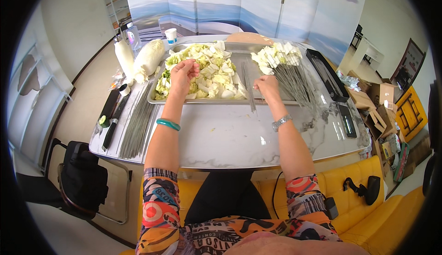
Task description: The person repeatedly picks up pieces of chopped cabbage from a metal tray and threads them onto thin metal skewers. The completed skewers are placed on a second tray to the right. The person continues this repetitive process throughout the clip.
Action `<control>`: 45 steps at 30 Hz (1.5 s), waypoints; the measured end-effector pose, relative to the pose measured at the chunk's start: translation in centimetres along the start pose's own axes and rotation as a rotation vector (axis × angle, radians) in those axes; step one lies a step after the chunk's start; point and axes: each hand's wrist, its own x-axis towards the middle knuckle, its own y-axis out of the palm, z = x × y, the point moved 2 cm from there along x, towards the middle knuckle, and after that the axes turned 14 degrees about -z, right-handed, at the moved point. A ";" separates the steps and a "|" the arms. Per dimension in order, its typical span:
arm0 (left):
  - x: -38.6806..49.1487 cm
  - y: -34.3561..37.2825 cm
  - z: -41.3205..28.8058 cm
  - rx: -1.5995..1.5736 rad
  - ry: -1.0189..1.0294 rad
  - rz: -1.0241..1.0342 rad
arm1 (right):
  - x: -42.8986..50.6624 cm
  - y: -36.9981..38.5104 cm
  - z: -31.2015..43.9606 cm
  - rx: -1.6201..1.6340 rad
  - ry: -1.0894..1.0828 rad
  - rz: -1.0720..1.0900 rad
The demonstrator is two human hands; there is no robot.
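Note:
My left hand (184,77) is raised over a heap of cut napa cabbage pieces (217,77), its fingers curled and thumb close to the fingertips. Whether it pinches a small piece is unclear. The heap fills the left part of a shallow metal tray (197,101). My right hand (267,87) hovers above the tray's right part with fingers bent in; I cannot make out anything in its grip. Just left of it lie several loose thin metal skewers (247,82). At its upper right, skewers threaded with cabbage (278,55) are piled, their bare ends (300,87) fanning toward the front right.
Left on the marble-patterned table (228,134) are a skewer bundle (136,125), a black-handled knife (112,130), a whole napa cabbage (150,58), bottles (123,51) and a paper cup (171,36). A black box (326,75) and a phone (346,121) lie right.

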 end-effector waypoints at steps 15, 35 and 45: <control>0.7 -1.9 -0.6 0.037 0.274 -0.383 | -1.9 -1.4 3.5 0.628 0.107 0.074; -0.1 3.5 2.4 0.934 0.870 0.026 | -7.4 4.1 5.2 0.774 0.180 0.125; 1.4 8.8 6.2 1.288 0.690 0.198 | -7.1 4.2 4.4 0.781 0.087 0.092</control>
